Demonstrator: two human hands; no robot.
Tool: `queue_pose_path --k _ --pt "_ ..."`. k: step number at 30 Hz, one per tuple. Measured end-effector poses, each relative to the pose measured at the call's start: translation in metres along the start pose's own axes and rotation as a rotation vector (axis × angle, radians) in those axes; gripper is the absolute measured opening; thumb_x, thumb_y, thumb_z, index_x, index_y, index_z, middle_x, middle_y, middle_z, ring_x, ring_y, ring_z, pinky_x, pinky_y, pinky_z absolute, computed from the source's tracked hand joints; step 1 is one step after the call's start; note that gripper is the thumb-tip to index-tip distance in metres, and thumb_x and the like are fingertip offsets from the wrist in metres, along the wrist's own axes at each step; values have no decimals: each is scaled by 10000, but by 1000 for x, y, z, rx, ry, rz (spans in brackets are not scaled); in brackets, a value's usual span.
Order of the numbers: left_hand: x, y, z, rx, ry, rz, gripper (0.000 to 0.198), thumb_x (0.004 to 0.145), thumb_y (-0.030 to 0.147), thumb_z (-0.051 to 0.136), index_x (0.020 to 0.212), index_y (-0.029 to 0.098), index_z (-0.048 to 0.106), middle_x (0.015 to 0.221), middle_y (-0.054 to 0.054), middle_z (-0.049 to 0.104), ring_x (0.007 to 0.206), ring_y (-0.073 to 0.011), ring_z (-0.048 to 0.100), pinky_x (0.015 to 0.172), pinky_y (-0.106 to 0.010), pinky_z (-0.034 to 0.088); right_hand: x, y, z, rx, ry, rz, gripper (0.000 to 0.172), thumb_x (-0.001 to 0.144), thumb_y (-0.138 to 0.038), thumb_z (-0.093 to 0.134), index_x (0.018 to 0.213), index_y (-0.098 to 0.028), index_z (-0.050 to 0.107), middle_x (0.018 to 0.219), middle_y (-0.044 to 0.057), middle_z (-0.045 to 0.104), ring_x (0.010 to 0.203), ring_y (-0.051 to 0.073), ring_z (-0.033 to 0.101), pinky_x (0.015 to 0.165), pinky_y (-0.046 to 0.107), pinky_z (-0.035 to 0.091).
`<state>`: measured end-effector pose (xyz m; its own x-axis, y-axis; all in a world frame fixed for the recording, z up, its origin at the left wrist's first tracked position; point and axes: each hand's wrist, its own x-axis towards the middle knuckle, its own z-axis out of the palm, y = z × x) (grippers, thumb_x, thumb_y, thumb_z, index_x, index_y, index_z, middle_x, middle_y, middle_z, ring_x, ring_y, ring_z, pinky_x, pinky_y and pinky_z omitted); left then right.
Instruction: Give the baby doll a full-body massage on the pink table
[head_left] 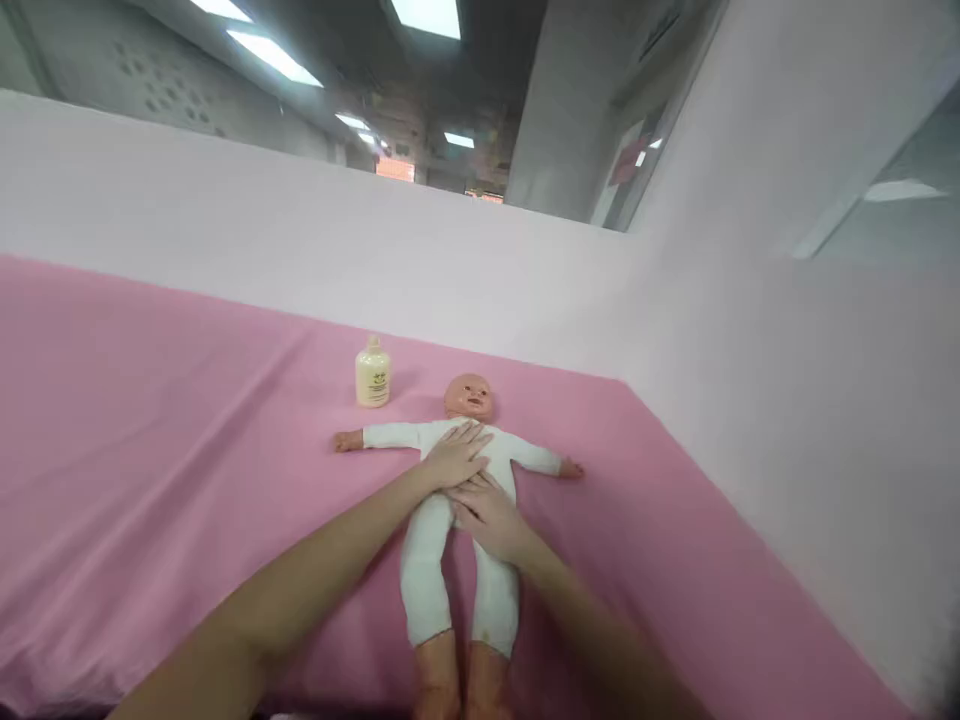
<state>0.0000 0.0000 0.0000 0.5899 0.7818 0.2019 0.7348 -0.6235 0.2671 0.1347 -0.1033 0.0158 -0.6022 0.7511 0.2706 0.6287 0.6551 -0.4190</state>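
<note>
A baby doll (496, 462) in a white long-sleeved suit lies on its back, head away from me and arms spread to both sides. My left hand (455, 458) rests flat on its chest, fingers stretched out toward the upper right. Lower down, across the doll's belly, lies my right hand (491, 518), also flat with its fingers extended toward the upper left. The fingertips of the right hand come close to or under the heel of the left. Neither hand grips anything. The doll's bare lower legs run off the bottom edge.
A cream-coloured bottle (373, 375) with printed label stands beyond the doll's outstretched arm on the left. Pink cloth (187, 420) covers the surface, creased at the left. White walls (337, 240) border it behind and at right, with windows above.
</note>
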Motion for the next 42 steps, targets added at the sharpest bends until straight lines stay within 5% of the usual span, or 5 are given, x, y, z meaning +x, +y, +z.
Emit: queue_pose_path --k 6,14,22,30,42 --pt "-24 -3 5 2 121 -136 568 1030 419 268 1558 232 364 1661 -52 275 1543 -280 223 1226 -511 236 -4 4 5 -107 -19 118 435 1018 -283 374 1399 -254 583 1512 46 532 1496 246 335 1240 523 205" --pt "-42 5 6 29 157 -89 614 983 354 348 1564 152 334 1648 -117 296 1535 -319 231 1219 -571 207 3 38 18 -181 171 544 671 1015 -348 243 1593 -18 152 1668 192 165 1566 326 116 1235 558 213" --pt "-38 3 7 -109 180 451 480 900 215 436 1344 171 611 1342 -125 656 1299 -277 550 1154 -482 355 18 31 5 -243 163 69 585 1007 -264 262 1587 -193 286 1670 79 248 1572 256 120 1257 530 166" --pt "-34 -4 8 -201 174 496 287 723 143 524 940 162 712 1011 -96 757 950 -268 675 859 -398 522 41 47 -7 -39 66 -69 482 1023 -364 317 1437 -264 543 1518 30 525 1481 220 377 1243 509 216" --pt "-31 -9 4 -457 225 332 422 759 61 444 949 257 767 1081 2 776 1106 -186 678 1167 -407 403 40 67 -3 -83 177 478 589 1022 -379 289 1556 -139 357 1633 114 325 1546 280 229 1246 523 175"
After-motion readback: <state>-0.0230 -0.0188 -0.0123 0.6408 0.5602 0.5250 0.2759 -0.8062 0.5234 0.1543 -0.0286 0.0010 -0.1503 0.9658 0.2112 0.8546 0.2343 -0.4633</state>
